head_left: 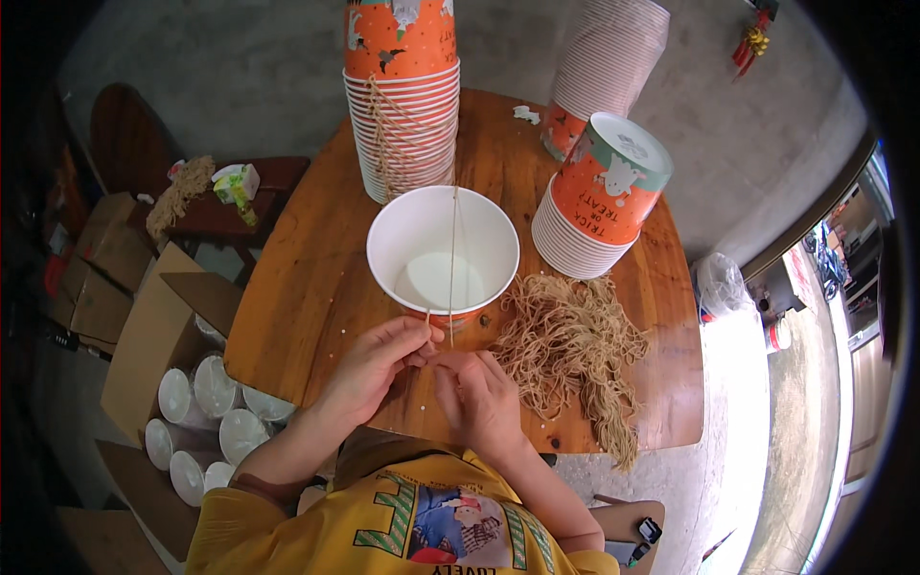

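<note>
view from above, down onto a wooden table [297, 307]. near the front edge, a left hand [379, 356] with thumb and forefinger pinched narrow on thin tan string [453, 251]; just beside it, a curled right hand [487, 393], fingertips hidden, cannot tell whether closed on anything. same string drawn across the open mouth of an upright, white-lined bucket [389, 240], just beyond both hands. to the bucket's right, a heap of loose tan strings [573, 345].

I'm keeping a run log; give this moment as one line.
left hand: pinching string | right hand: at string | open bucket: upright, string across mouth | twine pile: right of bucket
</note>
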A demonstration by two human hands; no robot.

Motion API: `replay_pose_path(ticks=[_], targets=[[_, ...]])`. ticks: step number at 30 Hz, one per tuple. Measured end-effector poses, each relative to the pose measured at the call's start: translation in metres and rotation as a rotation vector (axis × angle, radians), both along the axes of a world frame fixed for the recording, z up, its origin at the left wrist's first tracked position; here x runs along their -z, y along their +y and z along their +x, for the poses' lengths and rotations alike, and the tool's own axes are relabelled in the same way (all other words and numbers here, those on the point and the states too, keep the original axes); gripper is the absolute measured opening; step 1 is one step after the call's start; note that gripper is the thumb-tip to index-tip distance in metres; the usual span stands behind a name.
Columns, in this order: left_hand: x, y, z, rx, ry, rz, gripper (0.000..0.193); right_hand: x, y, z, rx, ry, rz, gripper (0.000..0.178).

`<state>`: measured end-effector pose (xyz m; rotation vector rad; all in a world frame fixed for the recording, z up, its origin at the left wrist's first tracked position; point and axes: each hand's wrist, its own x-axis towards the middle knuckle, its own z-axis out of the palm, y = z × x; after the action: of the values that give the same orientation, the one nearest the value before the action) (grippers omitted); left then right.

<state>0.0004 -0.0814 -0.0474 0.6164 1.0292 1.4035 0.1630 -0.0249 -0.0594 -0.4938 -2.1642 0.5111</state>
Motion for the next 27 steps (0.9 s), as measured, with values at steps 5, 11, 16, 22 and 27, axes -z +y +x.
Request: replay_pose_path(ticks=[5,11,16,22,27], targets=[[-0.001,0.000,0.002,-0.022,-0.021,0.004,0.022,0.000,0.001,-0.005,0.095,0.095,-0.230,0.021],[0.000,0.001,0.007,-0.067,-0.061,0.002,0.025,0.006,0.005,-0.011,0.144,0.114,-0.252,0.023],[0.000,0.002,0.011,-0.112,-0.072,0.011,0.023,0.003,0.008,-0.014,0.172,0.065,-0.047,0.021],[0.002,0.003,0.013,-0.132,-0.067,0.015,0.021,-0.001,0.008,-0.016,0.194,0.041,-0.011,0.022],[0.001,0.003,0.017,-0.153,-0.074,0.026,0.022,-0.005,0.009,-0.020,0.204,0.042,0.022,0.024]])
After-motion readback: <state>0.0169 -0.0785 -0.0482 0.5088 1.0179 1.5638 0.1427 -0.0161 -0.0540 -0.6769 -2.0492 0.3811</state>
